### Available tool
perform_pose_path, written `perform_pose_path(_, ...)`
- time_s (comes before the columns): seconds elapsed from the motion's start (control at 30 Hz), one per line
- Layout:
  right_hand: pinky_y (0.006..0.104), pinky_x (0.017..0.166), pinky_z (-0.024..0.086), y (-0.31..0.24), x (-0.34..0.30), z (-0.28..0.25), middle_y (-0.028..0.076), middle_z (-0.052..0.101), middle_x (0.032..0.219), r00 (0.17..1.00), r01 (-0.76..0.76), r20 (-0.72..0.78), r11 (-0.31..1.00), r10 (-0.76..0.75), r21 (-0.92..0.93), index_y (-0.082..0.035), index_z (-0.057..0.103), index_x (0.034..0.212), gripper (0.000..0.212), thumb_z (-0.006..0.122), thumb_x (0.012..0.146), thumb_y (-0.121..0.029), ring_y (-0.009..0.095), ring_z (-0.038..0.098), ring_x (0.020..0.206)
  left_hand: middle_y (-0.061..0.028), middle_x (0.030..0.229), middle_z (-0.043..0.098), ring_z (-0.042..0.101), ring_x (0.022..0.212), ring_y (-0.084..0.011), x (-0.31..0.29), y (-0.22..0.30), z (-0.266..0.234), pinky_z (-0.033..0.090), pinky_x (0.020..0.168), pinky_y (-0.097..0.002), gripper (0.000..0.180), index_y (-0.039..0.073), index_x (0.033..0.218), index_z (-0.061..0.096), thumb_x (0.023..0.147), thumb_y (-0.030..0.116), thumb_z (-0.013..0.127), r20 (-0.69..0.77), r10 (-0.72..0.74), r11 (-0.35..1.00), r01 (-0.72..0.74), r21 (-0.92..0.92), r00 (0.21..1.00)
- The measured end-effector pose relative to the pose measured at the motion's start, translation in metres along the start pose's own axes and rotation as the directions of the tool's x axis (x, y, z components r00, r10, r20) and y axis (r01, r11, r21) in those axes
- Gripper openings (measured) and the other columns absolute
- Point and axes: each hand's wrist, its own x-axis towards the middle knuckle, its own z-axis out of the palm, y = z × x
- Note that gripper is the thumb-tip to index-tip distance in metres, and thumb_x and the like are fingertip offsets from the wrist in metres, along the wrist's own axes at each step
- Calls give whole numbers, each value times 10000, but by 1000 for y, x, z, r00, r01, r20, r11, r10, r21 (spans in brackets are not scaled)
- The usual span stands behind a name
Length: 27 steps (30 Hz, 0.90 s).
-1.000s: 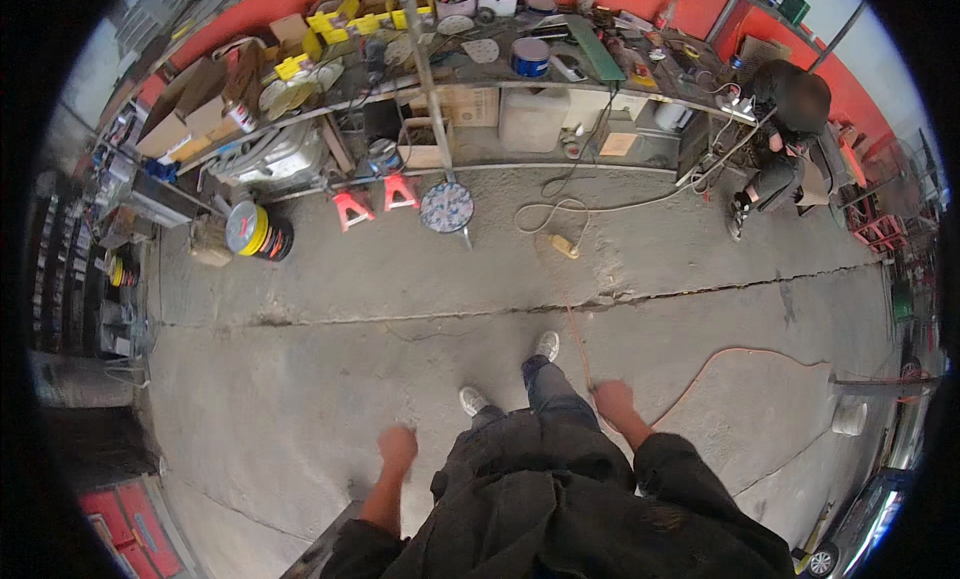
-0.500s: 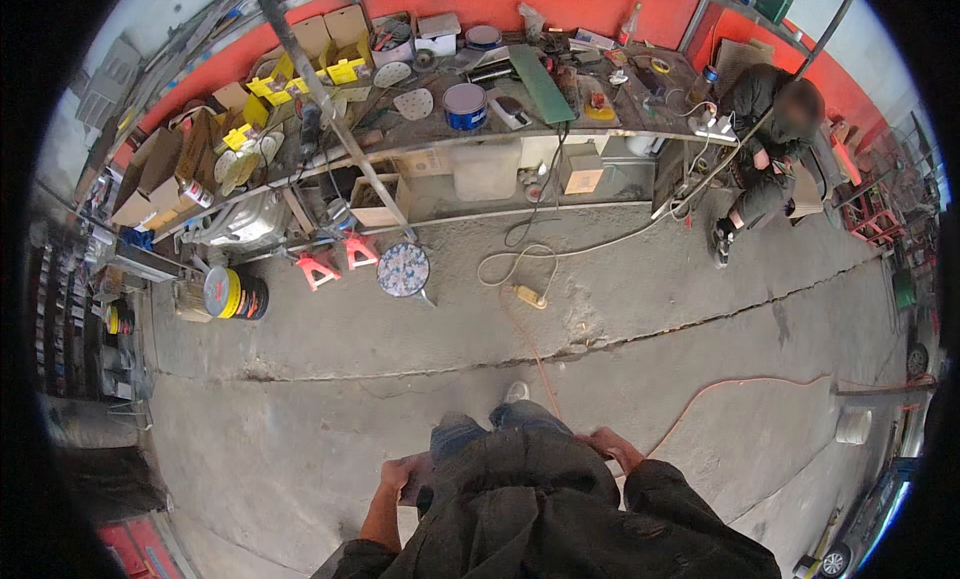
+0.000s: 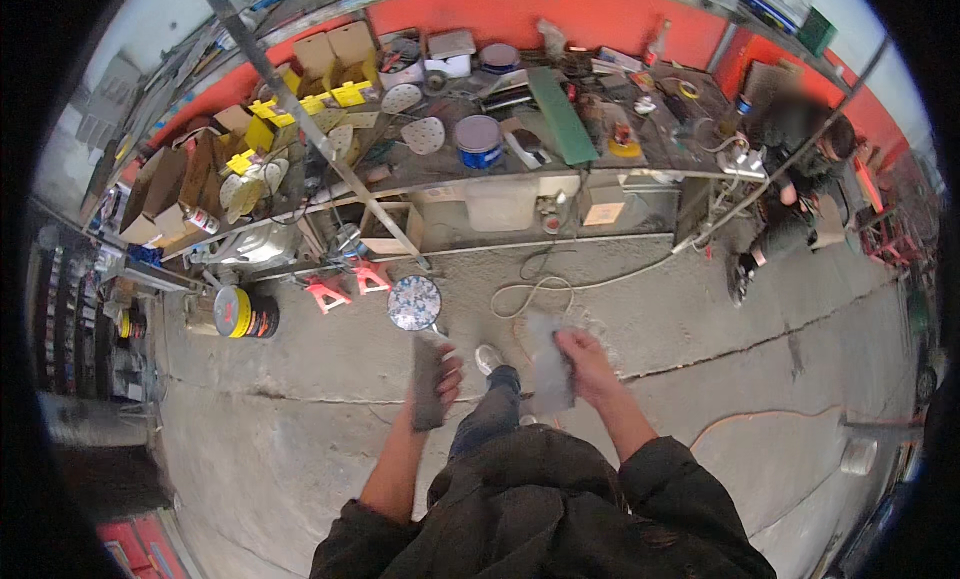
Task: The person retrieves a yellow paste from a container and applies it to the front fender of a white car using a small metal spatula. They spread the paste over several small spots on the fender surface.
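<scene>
And here is the dark grey block [image 3: 428, 384], upright in front of the body above the floor [image 3: 300, 459], with the left hand [image 3: 450, 371] grasping it, fingers curled around its right edge! Across a clear gap, the right hand [image 3: 588, 364] pinches a pale grey sheet [image 3: 550, 364] by its right side, blurred, so its material is hard to call; good handling here means a firm grip on the block, a light pinch on the sheet, and the two kept apart so neither bends or scuffs! One shoe [image 3: 488, 359] is forward, so mind the footing: the round patterned stool [image 3: 415, 302] is close ahead, a pale cord [image 3: 530, 291] loops beside it; beyond, the cluttered surface [image 3: 665, 159] carries a blue tin [image 3: 478, 142] and a green board [image 3: 562, 116]
</scene>
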Motion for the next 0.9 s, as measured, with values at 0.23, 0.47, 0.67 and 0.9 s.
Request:
perform_pose_path(0.23, 273, 615, 397, -24, 29, 107, -21, 515, 759, 933, 49, 350, 928, 90, -369, -19, 599, 778, 279, 703, 900, -248, 81, 468, 716, -96, 997, 588, 513, 675, -178, 110, 27, 59, 452, 594, -309, 400, 81, 1233, 537, 970, 377, 482, 380, 159, 978, -93, -186, 911)
perform_pose_path(0.47, 297, 552, 376, -46, 69, 141, 45, 448, 648, 922, 209, 387, 809, 25, -550, 27, 536, 725, 378, 733, 869, -261, 81, 421, 620, -123, 936, 603, 593, 791, -210, 125, 65, 83, 489, 729, -341, 474, -45, 1189, 522, 956, 367, 501, 71, 342, 911, -349, 221, 937)
perform_pose_path(0.67, 317, 521, 379, -87, 121, 148, 80, 472, 577, 930, 225, 364, 693, 58, -685, 19, 549, 688, 391, 768, 826, -273, 110, 412, 552, -130, 1091, 646, 629, 939, -237, 115, 102, 89, 505, 828, -362, 455, -19, 1238, 542, 998, 353, 437, -341, 439, 889, -346, 300, 831)
perform_pose_path(0.9, 308, 536, 406, -123, 174, 156, 68, 542, 604, 902, 274, 418, 610, 105, -744, 16, 594, 688, 348, 798, 792, -245, 116, 475, 566, -4, 771, 632, 568, 658, -77, 124, 144, 123, 463, 601, -233, 159, 14, 872, 681, 929, 159, 650, -424, 721, 654, -335, 679, 547)
